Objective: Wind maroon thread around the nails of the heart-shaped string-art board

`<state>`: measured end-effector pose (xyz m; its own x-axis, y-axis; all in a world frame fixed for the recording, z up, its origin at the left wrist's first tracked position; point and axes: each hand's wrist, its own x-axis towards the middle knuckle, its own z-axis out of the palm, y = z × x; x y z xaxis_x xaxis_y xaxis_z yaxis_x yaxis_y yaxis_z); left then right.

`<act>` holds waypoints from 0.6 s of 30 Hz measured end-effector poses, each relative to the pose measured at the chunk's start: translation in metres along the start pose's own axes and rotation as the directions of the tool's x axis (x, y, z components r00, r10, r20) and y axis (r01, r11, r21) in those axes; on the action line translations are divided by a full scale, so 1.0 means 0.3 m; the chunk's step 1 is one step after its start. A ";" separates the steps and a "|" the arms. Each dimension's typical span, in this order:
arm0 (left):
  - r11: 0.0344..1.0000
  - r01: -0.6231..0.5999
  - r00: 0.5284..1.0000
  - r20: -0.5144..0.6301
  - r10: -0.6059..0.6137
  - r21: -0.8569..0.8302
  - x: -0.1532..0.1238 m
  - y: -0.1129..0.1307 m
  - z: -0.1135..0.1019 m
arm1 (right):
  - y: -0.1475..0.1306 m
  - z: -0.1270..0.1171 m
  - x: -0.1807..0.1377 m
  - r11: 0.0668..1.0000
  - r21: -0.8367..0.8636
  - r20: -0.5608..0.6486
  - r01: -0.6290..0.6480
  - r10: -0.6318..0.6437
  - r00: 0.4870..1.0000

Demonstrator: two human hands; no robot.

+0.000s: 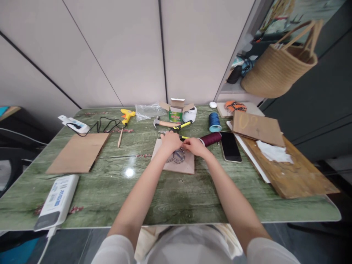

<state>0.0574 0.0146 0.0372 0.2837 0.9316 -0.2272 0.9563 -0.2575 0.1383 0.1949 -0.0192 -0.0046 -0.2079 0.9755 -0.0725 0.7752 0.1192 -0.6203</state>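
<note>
A small light-coloured board [183, 168] lies in the middle of the table, with a round piece of dark metal links [178, 157] on it. My left hand [171, 141] bends down over the far left side of the piece, its fingers curled and their tips mostly hidden. At the far right edge of the links, my right hand [194, 146] has its fingertips pinched together; what is between them is too small to make out. Just beyond my hands lie yellow-and-black pliers [183, 125] and a claw hammer [166, 124]. A maroon thread spool [212, 139] is close by my right hand.
Behind stand an open green box [176, 115] and a blue thread spool [215, 123]. A phone [231, 146] and stacked boards [297, 172] lie right. Leftward are a yellow glue gun [127, 116], its cord, cardboard [79, 154] and a white power bank [59, 200].
</note>
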 end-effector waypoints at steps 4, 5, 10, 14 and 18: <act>1.000 -0.014 1.000 -0.009 0.014 0.014 -0.017 -0.003 -0.004 | -0.004 -0.004 -0.003 1.000 0.007 0.003 -0.010 0.010 1.000; 1.000 -0.014 1.000 -0.013 0.014 0.015 -0.022 -0.003 -0.006 | -0.005 -0.005 -0.004 1.000 0.010 0.002 -0.009 0.009 1.000; 1.000 -0.017 1.000 -0.023 0.017 0.017 -0.039 -0.009 -0.009 | -0.008 -0.009 -0.006 0.999 0.042 0.001 -0.008 0.008 1.000; 1.000 0.002 1.000 -0.022 -0.002 0.011 -0.049 -0.015 -0.001 | -0.007 -0.007 -0.007 0.999 0.053 0.003 0.006 -0.006 1.000; 1.000 0.022 0.998 -0.057 -0.023 -0.020 -0.065 -0.020 0.011 | -0.001 -0.003 -0.009 0.998 0.049 -0.013 0.036 -0.036 0.999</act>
<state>0.0463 -0.0030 0.0377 0.2570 0.9505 -0.1746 0.9607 -0.2316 0.1528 0.1956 -0.0216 -0.0036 -0.2280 0.9728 -0.0405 0.7372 0.1453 -0.6599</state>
